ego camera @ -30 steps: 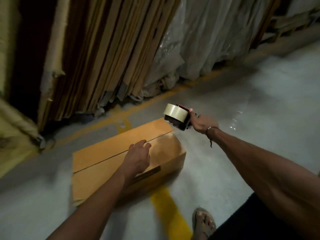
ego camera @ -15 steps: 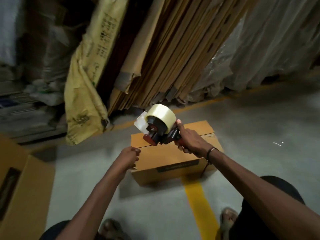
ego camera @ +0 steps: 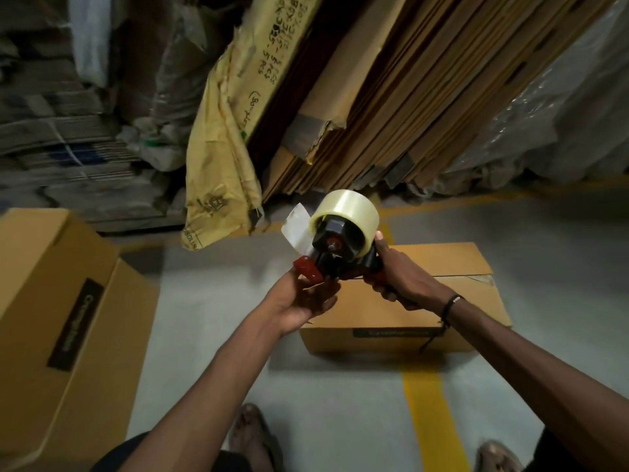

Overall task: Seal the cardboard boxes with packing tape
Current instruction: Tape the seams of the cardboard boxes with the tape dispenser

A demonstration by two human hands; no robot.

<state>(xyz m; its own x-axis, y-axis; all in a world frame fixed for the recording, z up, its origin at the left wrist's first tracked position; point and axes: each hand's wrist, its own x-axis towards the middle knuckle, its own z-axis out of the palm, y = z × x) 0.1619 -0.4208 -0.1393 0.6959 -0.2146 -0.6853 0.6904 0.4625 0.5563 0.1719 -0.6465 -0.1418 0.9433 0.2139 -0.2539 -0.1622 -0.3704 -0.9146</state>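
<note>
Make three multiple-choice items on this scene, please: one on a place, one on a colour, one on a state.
1. Where is the tape dispenser?
A. lying on the floor
B. held above the closed box
C. inside the box at left

2. What colour is the floor stripe?
A. yellow
B. blue
C. white

3. What state is the closed box's top seam in?
A. taped over
B. flaps standing upright
C. flaps down, no tape visible

Key:
1 B: the right hand grips its handle, and the left hand is at its front.
2 A: the stripe is yellow.
3 C: the seam looks bare.
</note>
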